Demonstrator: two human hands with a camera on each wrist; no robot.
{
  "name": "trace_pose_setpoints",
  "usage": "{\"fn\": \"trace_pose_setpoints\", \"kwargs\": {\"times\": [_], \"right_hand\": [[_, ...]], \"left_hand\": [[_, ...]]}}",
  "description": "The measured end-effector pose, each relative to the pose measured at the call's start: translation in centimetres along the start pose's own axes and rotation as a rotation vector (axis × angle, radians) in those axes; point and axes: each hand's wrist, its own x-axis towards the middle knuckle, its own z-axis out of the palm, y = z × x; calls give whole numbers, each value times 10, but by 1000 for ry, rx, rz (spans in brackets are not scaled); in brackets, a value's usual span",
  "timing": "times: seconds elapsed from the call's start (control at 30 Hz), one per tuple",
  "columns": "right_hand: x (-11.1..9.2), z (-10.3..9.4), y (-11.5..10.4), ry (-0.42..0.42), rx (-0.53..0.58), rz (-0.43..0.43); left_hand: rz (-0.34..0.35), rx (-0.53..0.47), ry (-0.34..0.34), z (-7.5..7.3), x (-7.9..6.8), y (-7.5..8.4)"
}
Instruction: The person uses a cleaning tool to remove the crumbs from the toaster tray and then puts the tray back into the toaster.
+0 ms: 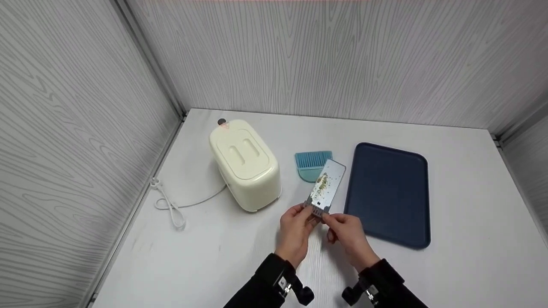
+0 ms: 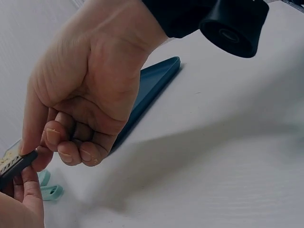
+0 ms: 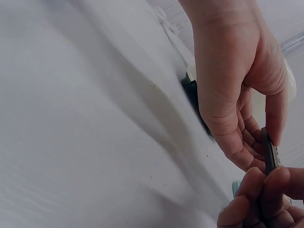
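A crumb tray [image 1: 333, 175], a thin, shiny metal plate with a grey slotted end, carries a scatter of brown and yellowish crumbs. My left hand [image 1: 295, 231] grips its near grey end from the left, thumb on top and fingers beneath. On the near right corner, my right hand [image 1: 349, 235] pinches it between thumb and forefinger, the other fingers curled in. The left wrist view shows the right hand [image 2: 90, 90] at the tray's dark edge [image 2: 21, 166]. Past the tray's far part lies a blue brush [image 1: 313, 160], its rounded handle partly covered by the tray in the head view.
To the left stands a cream toaster [image 1: 257, 188] with a lid on top; its white cord [image 1: 171, 209] lies coiled at the table's left side. A navy serving tray [image 1: 389, 192] lies flat to the right. Grey wood-grain panels [image 1: 325, 55] enclose the white table.
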Motion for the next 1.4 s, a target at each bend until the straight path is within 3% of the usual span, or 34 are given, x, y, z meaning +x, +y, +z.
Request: {"fn": "trace_pose_setpoints", "kwargs": {"times": [0.5,0.77,1.1,1.23,1.4], "right_hand": [[-3,0,-1,-46,-66,-50],[2,-11,1,-8,-132,-111],[22,-22,-8,148,-582,-334],[32,-19,-12,162,-734,-405],[43,-10,-15,166,-903,-431]], "left_hand": [[41,2,20,-1,-1,10],[67,-33,42,-2,3,24],[88,-70,48,-2,3,35],[89,-78,51,-2,2,37],[108,-69,39,-4,2,38]]}}
